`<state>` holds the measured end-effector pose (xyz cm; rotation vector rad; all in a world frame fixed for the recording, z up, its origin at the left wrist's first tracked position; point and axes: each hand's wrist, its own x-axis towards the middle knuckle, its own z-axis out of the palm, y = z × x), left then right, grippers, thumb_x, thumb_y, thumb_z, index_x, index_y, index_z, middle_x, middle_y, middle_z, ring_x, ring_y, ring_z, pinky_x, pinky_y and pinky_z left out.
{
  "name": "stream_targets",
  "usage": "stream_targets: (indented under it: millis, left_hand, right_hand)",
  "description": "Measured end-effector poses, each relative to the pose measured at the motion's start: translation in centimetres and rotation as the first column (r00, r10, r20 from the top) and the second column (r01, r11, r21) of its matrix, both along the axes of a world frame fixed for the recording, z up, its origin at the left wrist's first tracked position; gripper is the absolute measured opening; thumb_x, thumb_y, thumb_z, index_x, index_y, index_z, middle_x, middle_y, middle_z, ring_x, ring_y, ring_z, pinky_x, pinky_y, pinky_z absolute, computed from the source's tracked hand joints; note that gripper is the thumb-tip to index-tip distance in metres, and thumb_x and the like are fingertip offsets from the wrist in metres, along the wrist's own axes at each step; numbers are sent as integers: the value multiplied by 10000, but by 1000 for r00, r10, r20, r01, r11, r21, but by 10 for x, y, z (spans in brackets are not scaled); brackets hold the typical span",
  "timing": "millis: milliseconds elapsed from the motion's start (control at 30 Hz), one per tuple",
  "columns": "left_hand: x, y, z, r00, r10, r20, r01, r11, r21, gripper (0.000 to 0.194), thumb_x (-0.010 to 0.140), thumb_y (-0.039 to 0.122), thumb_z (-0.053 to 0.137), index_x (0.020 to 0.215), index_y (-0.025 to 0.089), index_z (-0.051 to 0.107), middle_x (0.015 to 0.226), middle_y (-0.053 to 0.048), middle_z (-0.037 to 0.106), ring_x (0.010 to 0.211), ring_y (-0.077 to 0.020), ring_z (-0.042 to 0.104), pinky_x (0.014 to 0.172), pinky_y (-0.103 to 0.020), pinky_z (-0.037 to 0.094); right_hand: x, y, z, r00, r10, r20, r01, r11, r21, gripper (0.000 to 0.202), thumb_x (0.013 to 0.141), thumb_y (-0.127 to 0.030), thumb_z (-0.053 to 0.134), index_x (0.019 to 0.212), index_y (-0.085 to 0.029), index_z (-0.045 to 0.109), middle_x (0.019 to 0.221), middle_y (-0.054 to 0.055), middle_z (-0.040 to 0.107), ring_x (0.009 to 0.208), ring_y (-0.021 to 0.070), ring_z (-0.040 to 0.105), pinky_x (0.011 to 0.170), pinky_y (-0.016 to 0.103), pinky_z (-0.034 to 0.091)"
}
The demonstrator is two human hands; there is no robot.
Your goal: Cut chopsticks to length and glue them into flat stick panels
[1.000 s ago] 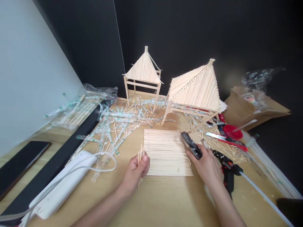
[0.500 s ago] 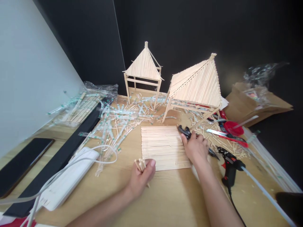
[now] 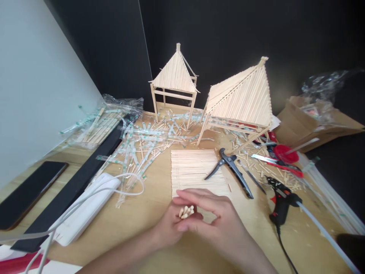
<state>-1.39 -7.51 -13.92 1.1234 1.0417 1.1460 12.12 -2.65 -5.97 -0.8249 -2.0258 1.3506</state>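
Note:
My left hand is closed around a small bundle of wooden sticks, whose ends face me. My right hand reaches across from the right, its fingers above the bundle and its thumb below, with a gap between them. Whether its fingertips press on the sticks is hard to tell. Just beyond both hands lies a flat panel of sticks set side by side; my hands cover its near edge. Dark pruning shears rest with spread handles, partly over the panel's right side.
Two stick-built models with pitched roofs, a smaller one and a larger one, stand behind. A glue gun and a utility knife lie right. Wrapper scraps, a power strip and a phone are left.
My right hand has let go of the pruning shears, leaving them on the panel and table. It has moved left and nearer to the sticks in my left hand, which has shifted slightly right.

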Motion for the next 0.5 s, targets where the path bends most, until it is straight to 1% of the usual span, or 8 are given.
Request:
stream_targets:
  millis: [67,133,200,300,400,500]
  left_hand:
    - [1,-1,1,999,-21,-26,21,1000,-3,223,792,389,630,733,174,628,773,-48,606,729,-178,548,648,-282,455]
    - [1,-3,1,997,-48,-53,46,999,-24,182,783,355,636,732,181,652,782,-55,633,751,-196,582,663,-299,482]
    - [1,-5,0,994,-89,-70,85,995,-48,159,797,309,620,710,184,663,745,-46,643,723,-190,599,639,-290,492]
    - [2,-6,-3,986,-151,-74,147,988,-55,113,808,239,605,745,186,682,775,-43,669,738,-184,619,642,-275,500]
    - [3,-4,-7,980,-178,-88,175,984,-40,176,834,245,576,698,180,668,775,-53,679,766,-193,629,692,-289,508]
    - [3,-1,-5,974,-205,-101,205,979,-9,278,875,294,522,655,184,651,777,-64,683,819,-207,638,773,-313,504]
  right_hand:
    - [-2,-2,0,999,11,-53,-13,998,-53,311,749,-217,748,1037,-332,722,1042,-30,733,996,161,666,904,256,519]
    - [-2,-3,-1,998,17,-64,-21,997,-69,274,756,-181,737,979,-339,740,1032,-42,736,974,150,675,902,247,516]
    - [-1,-5,-2,999,22,-50,-25,998,-53,284,759,-168,732,980,-346,739,1028,-44,737,978,152,673,906,259,511]
    - [3,-7,-6,999,35,-23,-35,999,-3,305,782,-174,714,1027,-357,719,1011,-47,742,1000,156,664,969,312,467]
    - [7,-8,-13,998,58,16,-58,998,14,277,819,-192,683,1042,-354,709,1005,-48,744,1009,154,662,1048,368,387]
    - [11,-7,-19,996,81,26,-82,996,21,234,860,-201,636,1035,-340,706,986,-46,749,1018,152,661,1074,394,351]
